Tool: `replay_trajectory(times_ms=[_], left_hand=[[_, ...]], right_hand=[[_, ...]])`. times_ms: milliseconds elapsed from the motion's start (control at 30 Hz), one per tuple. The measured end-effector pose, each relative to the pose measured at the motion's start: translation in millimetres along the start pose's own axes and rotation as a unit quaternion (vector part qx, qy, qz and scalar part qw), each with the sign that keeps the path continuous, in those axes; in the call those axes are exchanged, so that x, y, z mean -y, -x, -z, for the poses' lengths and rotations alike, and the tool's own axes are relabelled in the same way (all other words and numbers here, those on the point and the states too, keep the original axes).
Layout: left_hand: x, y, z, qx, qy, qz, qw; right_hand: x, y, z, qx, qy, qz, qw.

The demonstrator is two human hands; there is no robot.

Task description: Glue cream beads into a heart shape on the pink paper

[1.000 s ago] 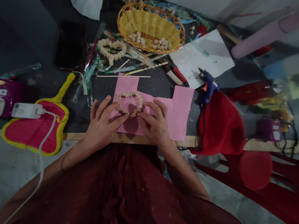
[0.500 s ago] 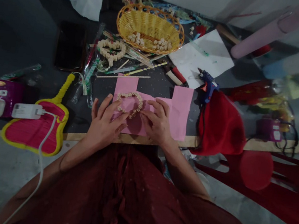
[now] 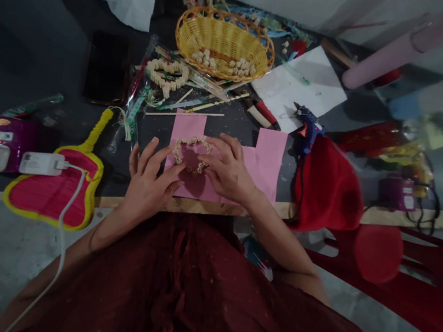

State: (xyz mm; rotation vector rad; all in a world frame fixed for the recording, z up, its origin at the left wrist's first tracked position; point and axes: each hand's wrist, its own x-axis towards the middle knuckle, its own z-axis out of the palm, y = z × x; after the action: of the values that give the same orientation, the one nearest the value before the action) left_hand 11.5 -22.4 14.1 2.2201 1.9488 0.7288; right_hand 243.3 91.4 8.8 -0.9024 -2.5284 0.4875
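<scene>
Tabletop [image 3: 58, 72], dark grey with a pale wooden front edge; dark surface shows left of the flat black device [image 3: 106, 68]. Left hand [image 3: 146, 185]: fingers spread apart, thumb tip at the lower left of the loop of small cream pieces [image 3: 176, 151], contact unclear. Loop sits over the left part of the notched pink paper sheet [image 3: 266, 172]. Right hand [image 3: 231, 173]: fingers bent and close at the loop's right side, can't tell if clamped. Dark strip shows between sheet and bright red cloth [image 3: 328, 187], which overhangs the front edge.

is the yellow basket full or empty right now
Neither: the yellow basket is partly filled. Two small heaps of pale pieces lie in its near side, and bare woven wall shows above them.
</scene>
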Motion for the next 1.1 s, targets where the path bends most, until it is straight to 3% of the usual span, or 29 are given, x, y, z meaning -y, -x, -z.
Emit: replay_trajectory(times_ms=[200,333,633,900,1100], left_hand=[[9,-6,3.2,-0.010,-0.005,0.032,0.999],[16,-15,0.0,0.032,-0.010,0.061,0.998],[20,-20,-5.8,0.067,-0.023,0.043,0.997],[17,-19,-4.7,0.060,-0.016,0.032,0.998],[24,-38,0.5,0.008,0.010,0.074,0.997]], right_hand=[[-8,-13,4,-0.027,-0.013,0.025,0.999],[-13,-21,6,-0.049,-0.011,0.023,0.998],[-23,-19,-5,-0.106,-0.019,-0.023,0.994],[-29,-18,-10,-0.115,-0.022,-0.021,0.993],[-28,-19,-12,-0.131,-0.021,-0.014,0.991]])
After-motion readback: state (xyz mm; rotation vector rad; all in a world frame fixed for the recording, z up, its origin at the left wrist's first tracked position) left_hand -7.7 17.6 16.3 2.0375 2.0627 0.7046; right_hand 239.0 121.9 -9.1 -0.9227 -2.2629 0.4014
